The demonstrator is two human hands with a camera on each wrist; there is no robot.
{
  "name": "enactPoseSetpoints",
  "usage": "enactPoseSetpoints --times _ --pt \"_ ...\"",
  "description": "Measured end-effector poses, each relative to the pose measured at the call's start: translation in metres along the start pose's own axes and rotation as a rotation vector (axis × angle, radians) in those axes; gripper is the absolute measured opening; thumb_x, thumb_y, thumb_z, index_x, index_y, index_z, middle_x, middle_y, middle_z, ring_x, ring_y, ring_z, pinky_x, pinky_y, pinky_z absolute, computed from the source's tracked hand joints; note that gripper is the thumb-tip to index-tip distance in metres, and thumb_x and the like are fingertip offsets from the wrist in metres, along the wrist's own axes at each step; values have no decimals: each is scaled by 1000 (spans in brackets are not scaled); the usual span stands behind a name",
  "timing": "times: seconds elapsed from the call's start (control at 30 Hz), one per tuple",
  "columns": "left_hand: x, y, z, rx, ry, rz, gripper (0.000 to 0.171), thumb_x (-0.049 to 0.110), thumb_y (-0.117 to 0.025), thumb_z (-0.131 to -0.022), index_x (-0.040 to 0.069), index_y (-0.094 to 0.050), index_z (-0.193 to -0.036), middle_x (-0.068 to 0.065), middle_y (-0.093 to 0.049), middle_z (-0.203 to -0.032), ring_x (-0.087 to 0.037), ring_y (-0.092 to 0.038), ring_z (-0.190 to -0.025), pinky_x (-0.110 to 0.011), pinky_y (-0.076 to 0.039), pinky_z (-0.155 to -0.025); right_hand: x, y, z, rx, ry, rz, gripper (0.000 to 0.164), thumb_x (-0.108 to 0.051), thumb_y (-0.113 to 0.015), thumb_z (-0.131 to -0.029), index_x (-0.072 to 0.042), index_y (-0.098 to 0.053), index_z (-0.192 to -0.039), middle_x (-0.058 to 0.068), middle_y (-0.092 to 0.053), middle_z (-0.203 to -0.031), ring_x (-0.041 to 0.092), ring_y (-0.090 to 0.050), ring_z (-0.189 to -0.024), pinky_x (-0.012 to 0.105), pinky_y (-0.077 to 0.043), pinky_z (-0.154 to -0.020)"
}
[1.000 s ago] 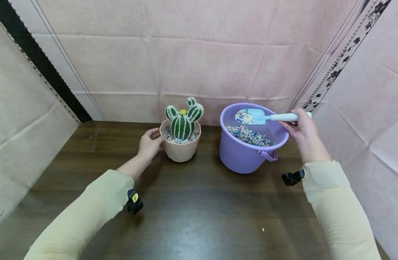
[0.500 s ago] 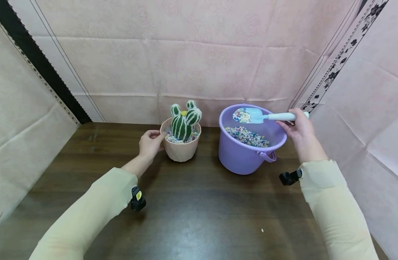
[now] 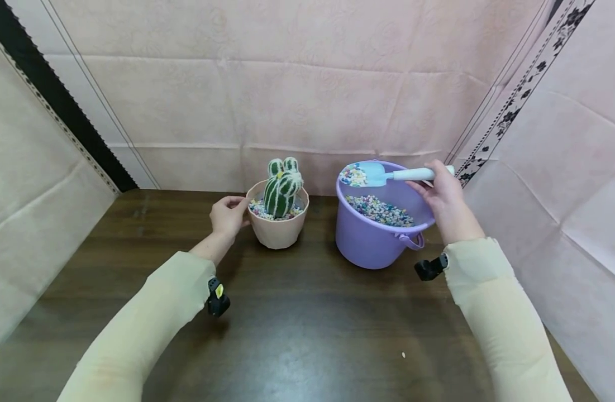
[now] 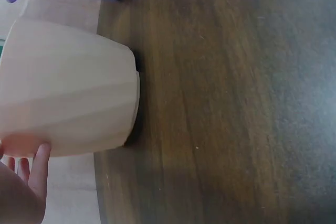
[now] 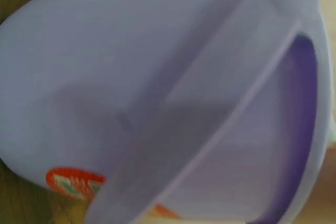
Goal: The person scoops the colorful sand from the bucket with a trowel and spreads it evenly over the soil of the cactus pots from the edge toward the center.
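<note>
In the head view my left hand (image 3: 228, 215) pinches the near-left rim of a beige flower pot (image 3: 277, 231). The pot stands on the table and holds a green-and-white toy cactus (image 3: 281, 192) amid multicoloured pebbles (image 3: 262, 211). My right hand (image 3: 445, 195) grips the handle of a light blue trowel (image 3: 375, 173), held level over the purple bucket (image 3: 367, 245). Pebbles (image 3: 353, 175) lie on its blade, which reaches the bucket's left rim. More small pebbles (image 3: 380, 211) fill the bucket's lower part. In the left wrist view, a fingertip (image 4: 43, 153) touches the pot wall.
The bucket's carrying handle (image 3: 411, 241) hangs down at its front right. One pale pebble (image 3: 403, 354) lies on the dark wooden table (image 3: 297, 324). Pale cloth (image 3: 307, 100) covers the walls behind and at both sides.
The trowel with its pebbles has moved left across the bucket, from its middle to its left rim. The cactus has turned in its pot, and my left hand stays at the rim.
</note>
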State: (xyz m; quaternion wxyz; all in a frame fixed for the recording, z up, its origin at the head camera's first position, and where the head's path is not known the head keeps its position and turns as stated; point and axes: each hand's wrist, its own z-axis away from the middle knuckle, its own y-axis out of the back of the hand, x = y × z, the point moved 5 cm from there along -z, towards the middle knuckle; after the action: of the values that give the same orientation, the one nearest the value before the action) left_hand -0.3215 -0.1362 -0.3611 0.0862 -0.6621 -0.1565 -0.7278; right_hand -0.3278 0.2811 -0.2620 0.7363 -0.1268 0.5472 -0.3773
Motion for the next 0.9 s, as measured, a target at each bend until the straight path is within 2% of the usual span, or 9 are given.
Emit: enactPoseSetpoints --times 0.13,0.27,0.37,0.47,0.6,0.8,0.9 --pt "0 -2 4 2 -6 -3 32 20 -61 -89 0 -61 -113 -2 -57 -89 -1 -55 -64 -27 -60 -64 7 -11 0 -17 11 60 22 -1 -58 -86 -10 -43 -99 8 -45 -105 23 -51 -112 39 -58 -76" --pt "1 -5 6 -32 2 32 32 16 -60 -89 1 -59 -118 -5 -59 -99 -1 -55 -67 -29 -60 -65 14 -21 0 -34 23 124 18 -4 -55 -88 -9 -43 -100 8 -43 -108 23 -47 -120 36 -56 -80" --pt "2 -6 3 -58 15 55 33 16 -59 -90 1 -59 -120 -4 -58 -99 -1 -55 -69 -24 -59 -61 20 -27 0 -40 26 155 15 -4 -53 -88 -9 -42 -98 8 -43 -105 24 -53 -112 34 -58 -76" --pt "3 -5 0 -87 37 54 35 17 -58 -91 2 -58 -122 -1 -57 -98 -1 -55 -72 -21 -58 -60 27 -32 0 -46 22 153 13 -2 -54 -87 -6 -43 -93 10 -45 -101 24 -61 -93 34 -59 -70" --pt "4 -3 -3 -105 62 28 36 18 -58 -92 3 -58 -124 -3 -57 -105 -3 -54 -78 -21 -58 -62 35 -40 0 -78 30 174 10 -1 -51 -87 -5 -43 -90 10 -46 -96 21 -62 -73 33 -60 -66" --pt "4 -3 -2 -103 72 20 34 18 -58 -92 5 -59 -124 -5 -57 -109 -6 -54 -84 -25 -59 -67 42 -50 1 -87 54 218 6 -1 -50 -86 -4 -47 -90 9 -51 -86 19 -64 -64 31 -60 -63" --pt "4 -4 -2 -105 74 19 35 17 -58 -92 5 -59 -124 -3 -56 -105 -6 -53 -84 -28 -59 -71 44 -55 1 -79 67 247 8 -2 -52 -87 -6 -48 -92 8 -53 -89 18 -64 -64 31 -60 -62"
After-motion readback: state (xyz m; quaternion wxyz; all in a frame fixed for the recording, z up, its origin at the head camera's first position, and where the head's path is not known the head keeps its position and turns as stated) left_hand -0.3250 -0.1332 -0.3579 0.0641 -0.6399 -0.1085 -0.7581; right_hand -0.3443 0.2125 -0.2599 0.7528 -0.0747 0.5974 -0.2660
